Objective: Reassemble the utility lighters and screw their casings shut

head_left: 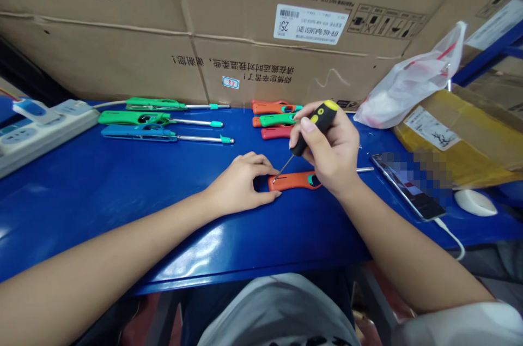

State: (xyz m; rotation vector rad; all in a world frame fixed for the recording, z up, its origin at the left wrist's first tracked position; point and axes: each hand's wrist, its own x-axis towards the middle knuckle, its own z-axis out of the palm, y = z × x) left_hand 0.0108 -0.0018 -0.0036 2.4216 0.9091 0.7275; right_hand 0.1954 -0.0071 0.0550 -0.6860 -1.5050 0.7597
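Note:
An orange gas lighter [298, 180] with a long metal tube lies flat on the blue table, its handle end to the left. My left hand [245, 182] grips that handle end between thumb and fingers. In my right hand [337, 152] is a screwdriver [322, 120] with a black and yellow handle, tilted so its thin shaft points down left. Its tip meets the handle near the left end; whether a screw is there is too small to tell. Behind my right hand lie more lighters, among them a green one [275, 119] and a red one [275, 132], partly hidden.
Two green lighters and a blue lighter [139, 132] lie at the back left by a white power strip [49, 131]. A large cardboard box [229, 24] walls the back. At right are a phone [408, 188], a white mouse [476, 202], a plastic bag [408, 84] and a yellow-taped parcel [469, 144].

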